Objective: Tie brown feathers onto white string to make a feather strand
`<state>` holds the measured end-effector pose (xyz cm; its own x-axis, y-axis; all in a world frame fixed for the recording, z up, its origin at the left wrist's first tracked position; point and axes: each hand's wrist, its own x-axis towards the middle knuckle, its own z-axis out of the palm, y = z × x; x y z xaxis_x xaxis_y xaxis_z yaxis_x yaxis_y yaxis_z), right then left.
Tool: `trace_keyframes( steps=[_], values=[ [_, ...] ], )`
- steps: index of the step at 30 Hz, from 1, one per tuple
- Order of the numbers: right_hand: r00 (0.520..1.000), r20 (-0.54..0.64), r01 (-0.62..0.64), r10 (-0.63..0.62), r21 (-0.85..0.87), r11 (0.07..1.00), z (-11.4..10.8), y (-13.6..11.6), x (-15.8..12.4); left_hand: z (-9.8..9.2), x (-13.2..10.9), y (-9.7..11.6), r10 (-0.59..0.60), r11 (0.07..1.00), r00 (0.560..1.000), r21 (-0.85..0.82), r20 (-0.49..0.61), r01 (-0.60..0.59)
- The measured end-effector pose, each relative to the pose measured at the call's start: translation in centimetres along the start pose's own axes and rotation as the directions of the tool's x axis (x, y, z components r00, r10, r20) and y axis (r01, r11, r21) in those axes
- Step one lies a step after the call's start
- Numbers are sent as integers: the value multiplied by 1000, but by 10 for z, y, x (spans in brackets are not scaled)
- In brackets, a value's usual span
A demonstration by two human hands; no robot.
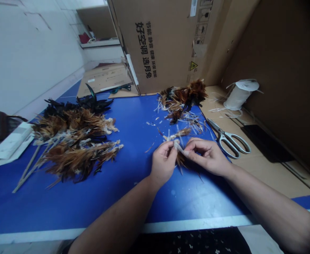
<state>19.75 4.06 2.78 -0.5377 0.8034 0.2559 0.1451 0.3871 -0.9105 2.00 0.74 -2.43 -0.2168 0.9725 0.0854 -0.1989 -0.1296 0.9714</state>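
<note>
My left hand is closed in a pinch on the pale base of a small bunch of brown feathers, whose tips hang below the fingers. A translucent whitish ribbon stretches from that base to my right hand, where thumb and forefinger pinch its end. Just beyond the fingers, a loose brown feather lies on the blue tabletop. Farther back is a pile of brown and black feathers, with scattered clear strips and quills in front of it.
Tied feather bunches lie in a heap at left, over thin sticks. Scissors rest right of my right hand. Behind them stand a white ribbon spool and a black flat object. A tall cardboard box walls the back.
</note>
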Motion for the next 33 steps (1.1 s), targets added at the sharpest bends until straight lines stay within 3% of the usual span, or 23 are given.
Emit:
trace_keyframes(
  steps=[7,11,21,25,27,30,33],
  values=[
    [978,200,59,-67,46,997,-3,-16,-2,-5,8,5,-61,998,987,-38,-150,55],
    [948,296,94,-119,97,991,-3,-19,-4,-8,11,3,-38,999,985,-27,-171,34],
    [965,238,74,-113,166,983,-23,-23,-4,-8,13,0,12,998,986,-66,-166,-23],
    [938,332,61,-98,120,991,-22,-19,-4,-10,12,-5,23,999,993,-34,-117,-28],
    [972,226,59,-66,36,998,-17,-13,-2,-9,10,-8,1,998,997,-61,-73,-5],
    [998,-64,4,-10,-99,995,-8,-1,1,-8,8,-11,-4,997,1000,-78,-28,1],
    [993,-114,-31,15,-141,989,-1,9,4,-7,6,-11,17,998,1000,-58,24,-16]
  ],
)
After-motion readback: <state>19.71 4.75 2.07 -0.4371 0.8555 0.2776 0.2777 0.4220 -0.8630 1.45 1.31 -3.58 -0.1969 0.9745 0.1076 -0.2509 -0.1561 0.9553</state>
